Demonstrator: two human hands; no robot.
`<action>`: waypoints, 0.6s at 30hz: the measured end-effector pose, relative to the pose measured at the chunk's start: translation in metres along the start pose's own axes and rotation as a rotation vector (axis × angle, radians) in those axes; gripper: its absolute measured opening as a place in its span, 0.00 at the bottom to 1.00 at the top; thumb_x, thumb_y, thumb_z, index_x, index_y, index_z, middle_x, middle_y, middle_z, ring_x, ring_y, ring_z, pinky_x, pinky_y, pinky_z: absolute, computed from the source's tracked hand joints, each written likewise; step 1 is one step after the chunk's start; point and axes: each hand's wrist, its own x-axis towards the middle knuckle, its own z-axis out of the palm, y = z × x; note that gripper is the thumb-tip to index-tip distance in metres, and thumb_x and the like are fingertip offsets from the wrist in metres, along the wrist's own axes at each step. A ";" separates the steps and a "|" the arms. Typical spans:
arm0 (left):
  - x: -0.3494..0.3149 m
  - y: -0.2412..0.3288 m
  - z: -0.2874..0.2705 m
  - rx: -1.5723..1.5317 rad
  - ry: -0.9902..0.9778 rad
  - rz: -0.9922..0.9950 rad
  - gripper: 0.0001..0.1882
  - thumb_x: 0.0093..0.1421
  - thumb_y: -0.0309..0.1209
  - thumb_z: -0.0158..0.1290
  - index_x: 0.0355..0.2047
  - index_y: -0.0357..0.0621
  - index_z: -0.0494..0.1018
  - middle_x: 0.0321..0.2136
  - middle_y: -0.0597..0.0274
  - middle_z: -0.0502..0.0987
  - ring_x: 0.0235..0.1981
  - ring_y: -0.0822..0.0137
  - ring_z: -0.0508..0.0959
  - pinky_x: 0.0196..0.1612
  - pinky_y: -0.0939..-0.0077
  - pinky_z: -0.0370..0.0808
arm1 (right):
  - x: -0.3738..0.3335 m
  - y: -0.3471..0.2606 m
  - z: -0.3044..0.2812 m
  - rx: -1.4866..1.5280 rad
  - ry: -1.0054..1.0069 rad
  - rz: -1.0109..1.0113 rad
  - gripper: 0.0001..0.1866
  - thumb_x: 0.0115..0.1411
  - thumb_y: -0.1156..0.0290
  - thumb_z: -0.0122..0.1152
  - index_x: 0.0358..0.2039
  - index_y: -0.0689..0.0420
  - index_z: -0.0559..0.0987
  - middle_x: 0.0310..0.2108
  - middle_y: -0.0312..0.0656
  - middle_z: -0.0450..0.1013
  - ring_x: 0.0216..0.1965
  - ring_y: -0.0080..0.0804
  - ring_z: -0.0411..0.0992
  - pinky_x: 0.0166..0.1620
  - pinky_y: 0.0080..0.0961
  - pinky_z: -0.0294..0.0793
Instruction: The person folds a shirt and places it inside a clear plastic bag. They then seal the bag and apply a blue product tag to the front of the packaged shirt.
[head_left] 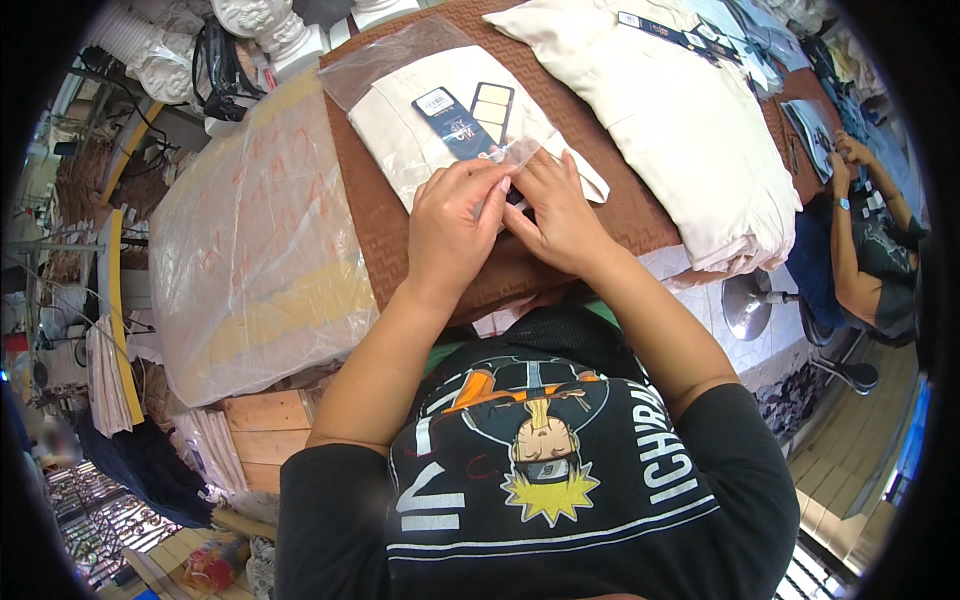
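A folded cream garment (385,120) lies on the brown-covered table in a see-through plastic bag (350,75). On top of it are a dark blue hang tag (447,120) and a dark-edged card with pale panels (491,108). My left hand (455,215) is closed at the near edge of the garment, thumb and fingers pinching the bag's film. Beside it, nearly touching, my right hand (560,212) has its fingers bent over the same film. What lies beneath my fingers is partly hidden.
A pile of cream garments (650,110) with dark tags lies to the right on the brown cloth (380,235). At left is a large plastic-wrapped stack (255,240). A round metal stool (747,305) stands at right, near another person's arm (850,250).
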 end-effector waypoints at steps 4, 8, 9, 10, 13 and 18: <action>0.000 -0.001 -0.001 0.029 0.005 0.016 0.08 0.55 0.29 0.55 0.36 0.47 0.79 0.34 0.62 0.77 0.37 0.60 0.76 0.42 0.68 0.69 | 0.014 0.007 0.005 -0.098 -0.049 -0.019 0.32 0.58 0.53 0.51 0.60 0.56 0.64 0.57 0.54 0.61 0.64 0.55 0.50 0.61 0.65 0.41; 0.002 0.004 -0.005 0.040 -0.002 0.017 0.08 0.56 0.26 0.54 0.36 0.44 0.79 0.34 0.56 0.78 0.38 0.58 0.78 0.42 0.69 0.73 | 0.015 0.005 0.001 -0.112 -0.039 -0.001 0.34 0.58 0.52 0.49 0.62 0.55 0.60 0.60 0.52 0.58 0.65 0.56 0.47 0.61 0.64 0.40; 0.002 0.003 -0.005 0.042 -0.002 0.021 0.08 0.56 0.26 0.54 0.36 0.44 0.79 0.34 0.56 0.78 0.37 0.59 0.78 0.42 0.69 0.73 | 0.016 0.005 0.004 -0.115 -0.036 -0.026 0.34 0.59 0.52 0.48 0.63 0.55 0.59 0.61 0.52 0.58 0.65 0.56 0.47 0.62 0.64 0.40; 0.001 0.003 -0.004 0.044 -0.001 0.025 0.08 0.56 0.26 0.54 0.36 0.43 0.79 0.33 0.56 0.78 0.37 0.59 0.78 0.41 0.69 0.73 | 0.018 0.005 0.006 -0.117 -0.034 -0.052 0.34 0.59 0.52 0.48 0.63 0.55 0.59 0.62 0.52 0.57 0.66 0.56 0.46 0.62 0.63 0.40; 0.001 0.002 -0.003 0.004 0.001 0.009 0.08 0.55 0.28 0.54 0.36 0.47 0.79 0.34 0.63 0.77 0.36 0.61 0.75 0.42 0.68 0.69 | 0.028 0.008 0.015 -0.121 -0.070 -0.079 0.33 0.60 0.53 0.44 0.64 0.54 0.58 0.64 0.51 0.54 0.66 0.56 0.45 0.62 0.63 0.40; 0.002 0.001 -0.004 0.010 0.004 0.014 0.08 0.55 0.28 0.54 0.36 0.46 0.79 0.33 0.63 0.77 0.36 0.61 0.75 0.41 0.68 0.69 | 0.029 0.003 0.011 -0.197 -0.032 -0.047 0.30 0.62 0.56 0.42 0.63 0.53 0.60 0.64 0.50 0.54 0.66 0.54 0.48 0.62 0.61 0.42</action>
